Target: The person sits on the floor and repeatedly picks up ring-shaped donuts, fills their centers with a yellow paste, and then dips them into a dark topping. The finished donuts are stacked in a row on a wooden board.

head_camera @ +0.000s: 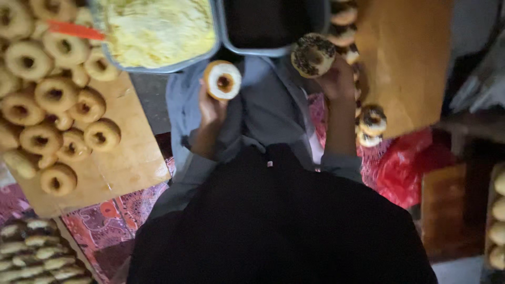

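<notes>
I log: round white-glazed ring doughnut [223,80] pinched at lower edge by left hand [210,113]. Dark sprinkle-coated ring doughnut [313,54] sits atop fingertips of right hand [336,80], clasped from below, just under dark metal tray [268,26].

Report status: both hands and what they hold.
Left hand holds white-glazed doughnut. Right hand holds dark sprinkled doughnut near the dark tray. Plain doughnuts piled on board at left. Nothing between the hands.
</notes>
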